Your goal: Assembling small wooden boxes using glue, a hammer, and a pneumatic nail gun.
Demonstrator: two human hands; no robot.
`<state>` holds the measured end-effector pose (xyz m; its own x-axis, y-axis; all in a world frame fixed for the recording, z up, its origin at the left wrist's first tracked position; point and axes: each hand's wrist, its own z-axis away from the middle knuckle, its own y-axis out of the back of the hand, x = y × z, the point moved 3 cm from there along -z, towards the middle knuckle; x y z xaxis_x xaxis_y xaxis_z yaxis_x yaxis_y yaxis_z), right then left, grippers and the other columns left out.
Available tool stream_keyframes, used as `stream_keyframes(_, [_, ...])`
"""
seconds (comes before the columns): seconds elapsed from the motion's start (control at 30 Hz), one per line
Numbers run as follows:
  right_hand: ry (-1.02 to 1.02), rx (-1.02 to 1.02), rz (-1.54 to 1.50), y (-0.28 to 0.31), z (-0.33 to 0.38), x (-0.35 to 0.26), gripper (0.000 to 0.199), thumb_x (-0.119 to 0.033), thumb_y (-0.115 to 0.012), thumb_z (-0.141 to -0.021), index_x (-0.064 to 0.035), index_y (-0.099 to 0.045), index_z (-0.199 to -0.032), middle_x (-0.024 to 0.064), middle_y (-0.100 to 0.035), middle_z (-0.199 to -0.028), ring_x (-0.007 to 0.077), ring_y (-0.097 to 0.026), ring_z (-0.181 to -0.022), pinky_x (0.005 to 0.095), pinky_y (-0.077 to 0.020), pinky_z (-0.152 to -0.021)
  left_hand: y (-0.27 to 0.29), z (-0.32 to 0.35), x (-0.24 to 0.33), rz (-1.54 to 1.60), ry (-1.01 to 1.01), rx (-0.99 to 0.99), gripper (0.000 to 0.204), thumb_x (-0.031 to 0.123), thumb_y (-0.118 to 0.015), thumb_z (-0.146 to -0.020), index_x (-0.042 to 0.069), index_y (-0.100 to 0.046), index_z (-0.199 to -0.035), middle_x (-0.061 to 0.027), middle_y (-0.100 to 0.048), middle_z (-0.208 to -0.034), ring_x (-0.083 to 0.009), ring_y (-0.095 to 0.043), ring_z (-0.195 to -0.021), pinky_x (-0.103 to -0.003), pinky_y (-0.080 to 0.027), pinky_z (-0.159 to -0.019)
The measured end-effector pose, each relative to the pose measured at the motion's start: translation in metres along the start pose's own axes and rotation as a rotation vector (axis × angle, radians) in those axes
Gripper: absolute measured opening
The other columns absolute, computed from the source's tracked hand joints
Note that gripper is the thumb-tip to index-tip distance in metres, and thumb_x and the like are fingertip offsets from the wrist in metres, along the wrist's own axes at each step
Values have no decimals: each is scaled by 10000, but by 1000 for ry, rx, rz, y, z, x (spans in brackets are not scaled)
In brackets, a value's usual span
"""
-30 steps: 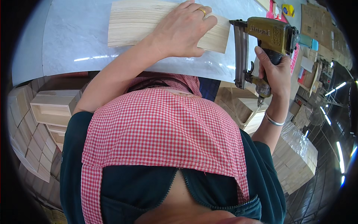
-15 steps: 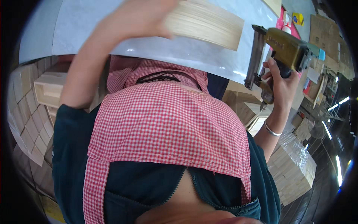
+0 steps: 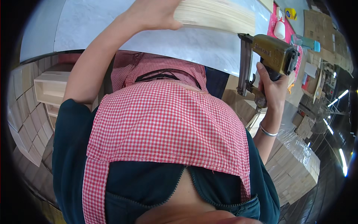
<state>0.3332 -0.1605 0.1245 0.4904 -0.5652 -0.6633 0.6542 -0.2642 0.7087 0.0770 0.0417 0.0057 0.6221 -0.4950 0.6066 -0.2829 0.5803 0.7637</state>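
A pale wooden piece [image 3: 220, 16] with visible grain lies on the grey-white worktable [image 3: 149, 46], partly cut off by the top of the view. My left hand [image 3: 156, 15] grips its left end, the thumb along the near edge; the fingertips run out of view. In my right hand [image 3: 274, 87] is a pneumatic nail gun [image 3: 274, 54], worn and brownish gold, with my fingers closed around its grip. Its dark nose and magazine stand just off the wood's right end, near the table's front edge. Whether the nose touches the wood I cannot tell.
A white bottle [image 3: 279, 29] and a yellow box [image 3: 291, 14] sit beyond the nail gun. To my left are open wooden boxes [image 3: 52, 87] and stacked wood blocks [image 3: 28, 100]. A plastic-wrapped wood stack [image 3: 291, 168] stands on my right. Cardboard [image 3: 317, 30] is at the far right.
The nail gun has moved left and slightly down, closer to the wood's right end. My left hand and the wooden piece have shifted to the right and farther away.
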Motion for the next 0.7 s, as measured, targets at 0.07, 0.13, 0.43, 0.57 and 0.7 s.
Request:
stream_keyframes(0.07, [0, -3, 0, -1, 0, 1, 213, -153, -810, -865, 8, -675, -833, 8, -566, -538, 85, -456, -386, 228, -326, -360, -3, -6, 5, 0, -23, 15, 559, 268, -828, -633, 36, -548, -1057, -168, -592, -1090, -340, -549, -1041, -415, -441, -973])
stream_keyframes(0.13, [7, -30, -2, -3, -1, 2, 218, -160, -816, -863, 9, -681, -838, 6, -563, -532, 84, -450, -380, 228, -323, -357, -4, -8, 8, 0, -48, 47, 552, 267, -828, -634, 35, -550, -1050, -166, -595, -1075, -338, -551, -1026, -418, -442, -966])
stream_keyframes(0.43, [40, -84, 27, -15, -14, -10, 230, -174, -821, -862, 15, -690, -855, 9, -566, -534, 83, -449, -377, 230, -335, -354, -5, -7, 9, 38, -15, 58, 532, 264, -825, -638, 36, -544, -1028, -160, -586, -1047, -335, -550, -1010, -422, -450, -948])
stream_keyframes(0.57, [37, -99, 42, -18, -16, -13, 230, -173, -817, -865, 17, -687, -865, 12, -570, -543, 85, -450, -377, 228, -341, -354, -4, -6, 11, 50, -39, 110, 530, 266, -825, -638, 38, -543, -1024, -157, -582, -1041, -335, -549, -1006, -423, -452, -942])
stream_keyframes(0.7, [17, -105, 18, -19, -15, -15, 228, -170, -809, -872, 20, -683, -876, 18, -576, -554, 86, -452, -377, 226, -346, -352, -4, -7, 12, 71, -23, 88, 532, 271, -827, -634, 41, -541, -1019, -153, -576, -1025, -332, -547, -998, -424, -454, -932])
